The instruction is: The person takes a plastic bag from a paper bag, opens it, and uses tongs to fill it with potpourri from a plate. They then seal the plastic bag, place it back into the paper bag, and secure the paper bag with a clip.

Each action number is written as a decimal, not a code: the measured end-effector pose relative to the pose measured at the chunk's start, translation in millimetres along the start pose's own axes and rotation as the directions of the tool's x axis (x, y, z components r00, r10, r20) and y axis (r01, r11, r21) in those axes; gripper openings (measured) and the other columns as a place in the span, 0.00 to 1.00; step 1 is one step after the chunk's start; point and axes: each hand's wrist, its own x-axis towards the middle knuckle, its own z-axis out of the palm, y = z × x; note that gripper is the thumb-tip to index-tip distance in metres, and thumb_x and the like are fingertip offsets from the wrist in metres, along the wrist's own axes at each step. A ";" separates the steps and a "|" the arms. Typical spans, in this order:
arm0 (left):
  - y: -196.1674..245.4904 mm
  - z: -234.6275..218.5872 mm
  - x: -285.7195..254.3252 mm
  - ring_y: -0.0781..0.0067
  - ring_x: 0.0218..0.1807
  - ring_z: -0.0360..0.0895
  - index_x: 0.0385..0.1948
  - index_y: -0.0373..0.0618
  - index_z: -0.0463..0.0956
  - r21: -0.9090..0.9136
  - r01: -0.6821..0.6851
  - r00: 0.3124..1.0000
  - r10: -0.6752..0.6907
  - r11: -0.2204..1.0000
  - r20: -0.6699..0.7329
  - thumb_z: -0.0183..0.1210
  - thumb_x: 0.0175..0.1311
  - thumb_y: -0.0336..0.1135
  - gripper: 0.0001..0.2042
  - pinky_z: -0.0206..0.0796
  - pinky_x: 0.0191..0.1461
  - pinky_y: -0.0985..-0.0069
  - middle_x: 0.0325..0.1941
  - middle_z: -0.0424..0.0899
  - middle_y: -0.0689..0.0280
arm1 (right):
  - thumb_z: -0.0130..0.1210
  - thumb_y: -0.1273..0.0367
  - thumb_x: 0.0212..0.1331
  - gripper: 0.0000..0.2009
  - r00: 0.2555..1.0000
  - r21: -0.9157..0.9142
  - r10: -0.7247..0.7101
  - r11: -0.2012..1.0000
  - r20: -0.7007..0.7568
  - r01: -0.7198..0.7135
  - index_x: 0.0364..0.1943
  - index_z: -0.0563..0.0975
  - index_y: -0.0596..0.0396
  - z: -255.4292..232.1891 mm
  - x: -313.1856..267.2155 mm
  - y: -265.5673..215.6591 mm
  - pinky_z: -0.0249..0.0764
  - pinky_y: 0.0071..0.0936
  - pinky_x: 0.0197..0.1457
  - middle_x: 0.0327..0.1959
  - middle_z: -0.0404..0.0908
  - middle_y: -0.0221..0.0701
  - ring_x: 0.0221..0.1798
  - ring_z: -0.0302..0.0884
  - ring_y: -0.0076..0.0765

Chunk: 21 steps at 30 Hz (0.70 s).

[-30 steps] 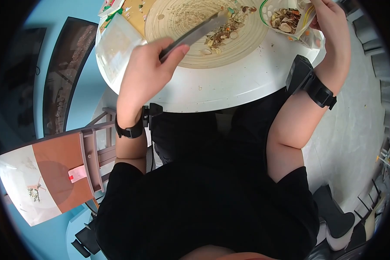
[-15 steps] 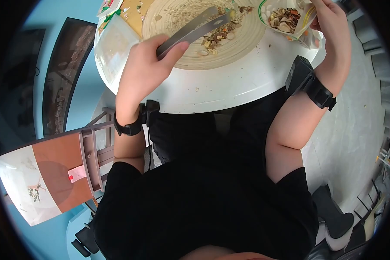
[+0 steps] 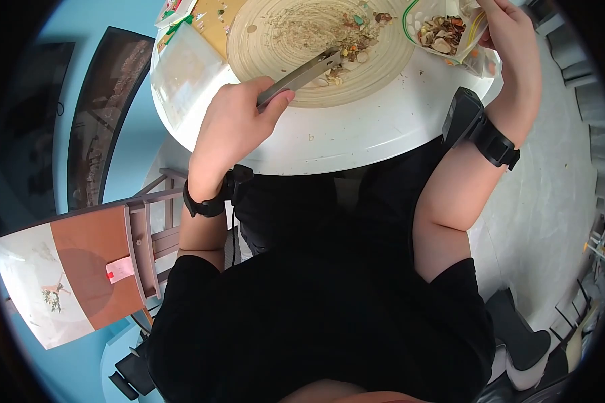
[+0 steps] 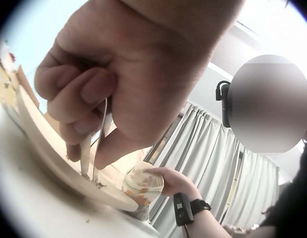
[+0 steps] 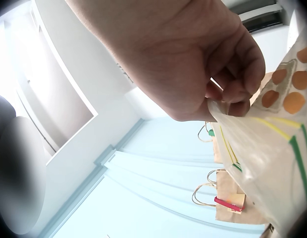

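My left hand [image 3: 238, 121] grips metal tongs [image 3: 294, 79], their tips low at a pile of dried, chopped pieces [image 3: 359, 43] on a round wooden plate [image 3: 259, 70]. In the left wrist view the two thin tong arms [image 4: 100, 139] stand close together between thumb and fingers. With my right hand [image 3: 514, 33] I pinch the edge of a clear zip bag [image 3: 476, 59] beside the plate. Its mouth is spread, and similar dried pieces [image 3: 442, 33] lie inside. The right wrist view shows the bag's plastic [image 5: 252, 148], with orange dots and green and yellow zip lines.
A white round table [image 3: 356, 138] carries everything, with crumbs near its front edge. Left of the plate lie a clear plastic sheet or lid [image 3: 185, 74] and a tan board [image 3: 212, 27]. Paper bags [image 5: 233, 193] show in the right wrist view.
The tongs' tips were raised and spread half a second ago; now they are lower, closer together and nearer the front of the pile. The right hand keeps its place on the bag.
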 end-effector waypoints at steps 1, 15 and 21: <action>-0.4 -0.1 0.1 0.73 0.19 0.55 0.30 0.32 0.78 -0.007 0.009 1.000 -0.009 1.000 0.005 0.65 0.70 0.43 0.18 0.51 0.24 0.70 0.14 0.63 0.61 | 0.54 0.65 0.73 0.14 1.000 0.003 0.002 1.000 0.002 -0.002 0.46 0.86 0.61 0.1 0.5 0.5 0.66 0.21 0.23 0.22 0.80 0.24 0.19 0.71 0.18; 47.0 -31.2 31.7 0.77 0.19 0.61 0.32 0.35 0.82 -0.138 -0.218 0.963 0.190 0.966 -0.189 0.65 0.69 0.45 0.17 0.53 0.24 0.73 0.15 0.68 0.65 | 0.54 0.66 0.73 0.13 1.000 0.071 0.014 0.997 0.026 -0.016 0.40 0.86 0.61 2.7 4.8 7.6 0.66 0.20 0.21 0.21 0.80 0.24 0.18 0.72 0.19; 60.5 -13.5 54.4 0.82 0.24 0.63 0.34 0.35 0.82 -0.111 -0.189 0.976 0.175 0.976 -0.127 0.65 0.70 0.48 0.19 0.55 0.28 0.77 0.19 0.71 0.70 | 0.54 0.66 0.73 0.13 1.000 0.067 0.028 0.997 0.004 -0.029 0.40 0.85 0.61 2.7 2.5 4.1 0.66 0.19 0.21 0.21 0.80 0.23 0.18 0.73 0.18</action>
